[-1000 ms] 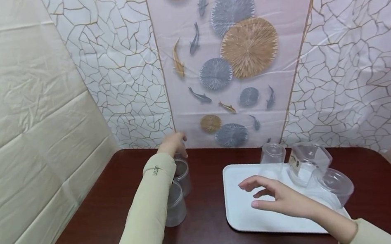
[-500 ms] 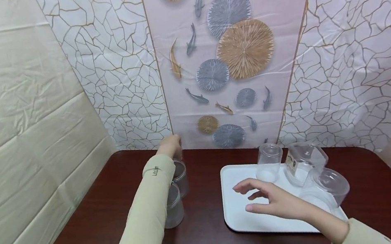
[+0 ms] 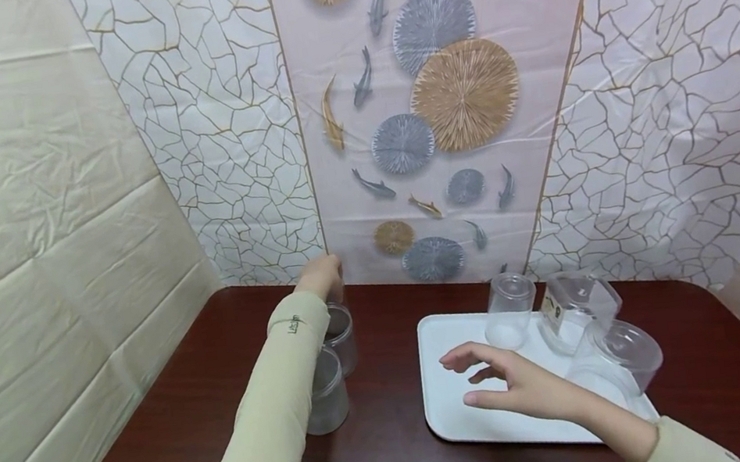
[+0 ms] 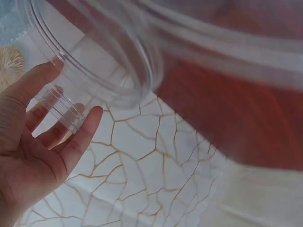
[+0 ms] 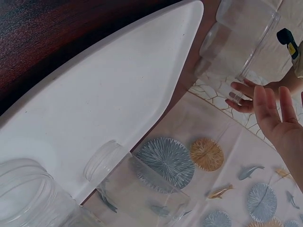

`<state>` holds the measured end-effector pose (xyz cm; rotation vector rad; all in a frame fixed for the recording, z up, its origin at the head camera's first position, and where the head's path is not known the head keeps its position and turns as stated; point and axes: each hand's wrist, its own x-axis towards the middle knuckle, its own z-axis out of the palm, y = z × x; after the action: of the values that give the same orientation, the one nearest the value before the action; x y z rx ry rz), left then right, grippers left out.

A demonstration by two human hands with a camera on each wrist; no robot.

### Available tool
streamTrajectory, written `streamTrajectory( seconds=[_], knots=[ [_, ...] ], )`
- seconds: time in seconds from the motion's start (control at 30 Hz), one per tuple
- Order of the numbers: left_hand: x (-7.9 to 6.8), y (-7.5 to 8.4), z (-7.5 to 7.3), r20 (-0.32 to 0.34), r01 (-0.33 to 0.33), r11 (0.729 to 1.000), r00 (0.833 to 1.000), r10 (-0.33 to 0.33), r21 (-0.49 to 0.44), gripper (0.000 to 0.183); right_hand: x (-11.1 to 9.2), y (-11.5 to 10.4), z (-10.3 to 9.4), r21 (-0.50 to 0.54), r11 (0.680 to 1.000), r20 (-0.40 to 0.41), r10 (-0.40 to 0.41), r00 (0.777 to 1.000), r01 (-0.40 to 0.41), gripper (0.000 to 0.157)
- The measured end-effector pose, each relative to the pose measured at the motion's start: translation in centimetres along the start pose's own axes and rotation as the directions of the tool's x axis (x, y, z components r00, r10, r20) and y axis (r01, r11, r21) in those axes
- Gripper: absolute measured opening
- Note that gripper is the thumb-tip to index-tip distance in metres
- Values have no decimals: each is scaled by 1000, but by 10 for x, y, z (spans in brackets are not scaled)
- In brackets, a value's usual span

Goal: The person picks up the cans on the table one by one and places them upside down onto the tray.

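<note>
At the back left, my left hand [image 3: 321,276] curls its fingers and thumb around a clear plastic jar [image 4: 59,116], whose ridged neck shows between the fingers in the left wrist view. My sleeve and hand hide most of that jar in the head view. Two wider clear jars, a nearer one [image 3: 328,401] and a farther one [image 3: 341,338], stand rim up in a row beside my left forearm. My right hand [image 3: 515,384] hovers over the white tray [image 3: 447,405], fingers loosely bent and holding nothing.
Along the tray's back and right stand a slim jar [image 3: 513,301] upside down, a faceted jar [image 3: 586,303] with a label, and a wide jar [image 3: 632,352]. All are see-through. A patterned cloth [image 3: 422,200] hangs behind the dark red table [image 3: 386,450].
My left hand has lowered slightly and its fingers have closed around the rear jar. My right hand has stayed above the tray; the view has shifted slightly.
</note>
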<state>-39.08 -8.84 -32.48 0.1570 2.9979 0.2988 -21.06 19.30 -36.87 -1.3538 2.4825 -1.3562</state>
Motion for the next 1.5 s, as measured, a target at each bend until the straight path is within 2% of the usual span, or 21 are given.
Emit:
streamTrajectory(
  seconds=[0.23,0.37,0.53,0.63,0.9,1.2,1.3,1.43,1.5],
  knots=[
    [1,0,-5,-27,-54,999,998,54,9,35,-3,-1,-5,-3,1000,-4,26,1000,-26,36],
    [2,-9,-7,-43,-108,994,993,109,19,38,-3,-2,-5,0,1000,-7,21,1000,-21,36],
    [3,-22,-14,-47,-159,987,986,159,-7,53,-3,-3,-7,-3,1000,-21,28,999,-28,36],
    [1,-29,-18,-67,-197,980,978,195,-15,54,-3,-3,-9,-12,1000,-29,29,999,-29,35],
    [-2,-41,-19,-155,-318,948,936,317,19,50,-4,-4,-10,-29,999,-37,35,999,-36,35],
    [-12,-39,-16,-205,-405,912,889,409,60,50,-9,-7,-14,-66,998,-31,18,999,-20,34],
    [-17,-38,-17,-241,-434,899,867,436,66,51,-10,-8,-15,-90,996,-38,8,999,-11,34],
    [-26,-42,-16,-293,-484,871,824,485,81,51,-10,-10,-15,-178,984,-46,-43,998,34,33],
    [-30,-45,-14,-309,-502,860,808,502,86,50,-11,-11,-15,-227,972,-43,-70,997,59,34]
  ],
)
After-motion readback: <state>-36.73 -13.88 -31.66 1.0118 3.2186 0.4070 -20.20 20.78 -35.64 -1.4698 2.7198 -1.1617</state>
